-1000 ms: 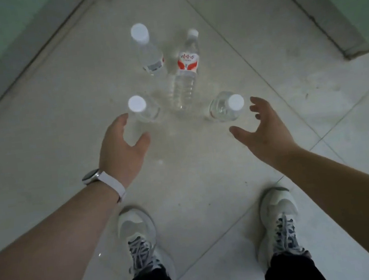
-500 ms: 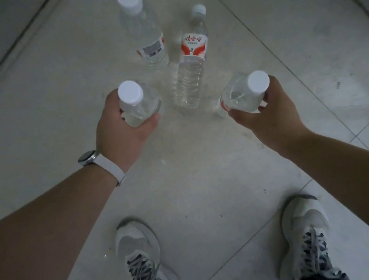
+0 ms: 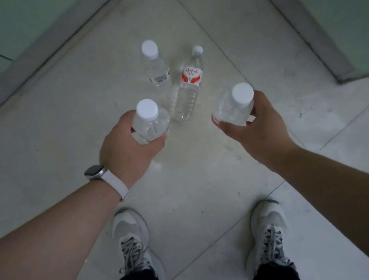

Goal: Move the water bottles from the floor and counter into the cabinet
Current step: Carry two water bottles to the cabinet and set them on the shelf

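The floor (image 3: 207, 183) is pale tile with thin grout lines running diagonally, scuffed and speckled with small dark marks near the middle. A grey skirting (image 3: 38, 55) borders it at upper left, another (image 3: 301, 20) at upper right. Two bottles stand on the tile close together: a short one (image 3: 155, 67) with a white cap, and just right of it a taller one (image 3: 189, 84) with a red-and-white label. Two grey laced shoes, the left (image 3: 131, 240) and the right (image 3: 268, 231), rest flat on the tile at the near edge, well apart from the bottles.
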